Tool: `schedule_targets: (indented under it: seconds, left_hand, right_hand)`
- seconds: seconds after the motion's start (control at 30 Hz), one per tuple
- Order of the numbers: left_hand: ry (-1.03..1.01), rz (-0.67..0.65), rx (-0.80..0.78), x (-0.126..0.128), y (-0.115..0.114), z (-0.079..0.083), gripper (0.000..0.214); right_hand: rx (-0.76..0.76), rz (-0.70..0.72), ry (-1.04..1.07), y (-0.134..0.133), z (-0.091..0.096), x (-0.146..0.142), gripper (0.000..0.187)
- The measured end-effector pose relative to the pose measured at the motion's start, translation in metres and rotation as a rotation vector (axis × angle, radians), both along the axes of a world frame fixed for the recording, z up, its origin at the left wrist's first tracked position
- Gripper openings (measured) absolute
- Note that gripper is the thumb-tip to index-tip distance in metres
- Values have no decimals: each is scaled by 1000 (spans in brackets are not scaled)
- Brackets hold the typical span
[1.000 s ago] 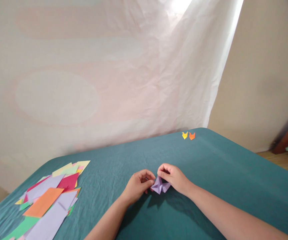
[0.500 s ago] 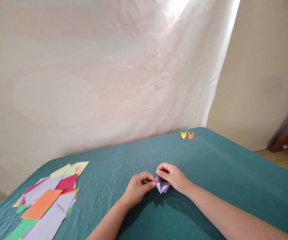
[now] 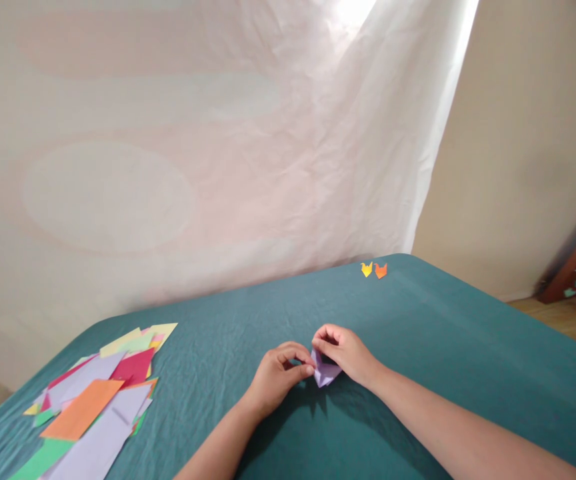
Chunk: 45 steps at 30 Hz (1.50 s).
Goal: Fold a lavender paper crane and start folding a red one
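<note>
A small folded piece of lavender origami paper [image 3: 325, 376] is held between my two hands, a little above the green cloth. My left hand [image 3: 282, 375] pinches its left edge between thumb and fingers. From above and to the right, my right hand [image 3: 342, 352] grips an upright point of the same paper with thumb and forefinger. The paper shows pointed flaps, and its upper right part is hidden behind my right hand. Shadows of both hands fall on the cloth below.
A green-covered table [image 3: 443, 347] spreads under my hands. Loose coloured paper sheets [image 3: 83, 408] overlap at the left. A yellow folded figure [image 3: 367, 269] and an orange folded figure [image 3: 381, 271] lie near the far edge. Behind hangs a pale sheet [image 3: 248, 167].
The lavender paper has turned slightly, and its lower flaps look closer together. My left hand has shifted a touch to the right; my right hand stays nearly in place.
</note>
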State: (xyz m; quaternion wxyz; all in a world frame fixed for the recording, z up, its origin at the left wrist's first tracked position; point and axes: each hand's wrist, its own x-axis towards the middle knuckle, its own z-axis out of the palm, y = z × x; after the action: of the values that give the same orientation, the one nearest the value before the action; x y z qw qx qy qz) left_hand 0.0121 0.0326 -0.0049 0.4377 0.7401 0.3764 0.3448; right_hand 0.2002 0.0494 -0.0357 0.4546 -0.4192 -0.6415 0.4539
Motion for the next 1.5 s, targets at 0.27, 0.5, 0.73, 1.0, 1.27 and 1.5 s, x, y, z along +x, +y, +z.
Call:
schedule_targets:
  seconds: [0.27, 0.5, 0.73, 1.0, 1.27, 1.5]
  left_hand:
    - [-10, -7, -34, 2, -2, 2, 18]
    - [-41, 15, -17, 2, 0, -3, 20]
    - [-89, 96, -198, 4, 3, -17, 24]
    - [-123, 149, -213, 5, 5, -17, 25]
    - [-175, 170, -182, 6, 5, -14, 20]
    - [-231, 156, -171, 7, 4, -15, 13]
  right_hand:
    - [-39, 6, 34, 3, -5, -1, 29]
    - [-21, 25, 56, 1, -3, 0, 26]
    - [-43, 36, 68, -3, 3, 1, 24]
    - [-61, 101, 125, -4, 8, 0, 29]
    - [-105, 157, 175, -3, 2, 1, 23]
    - [-77, 145, 137, -2, 0, 1, 19]
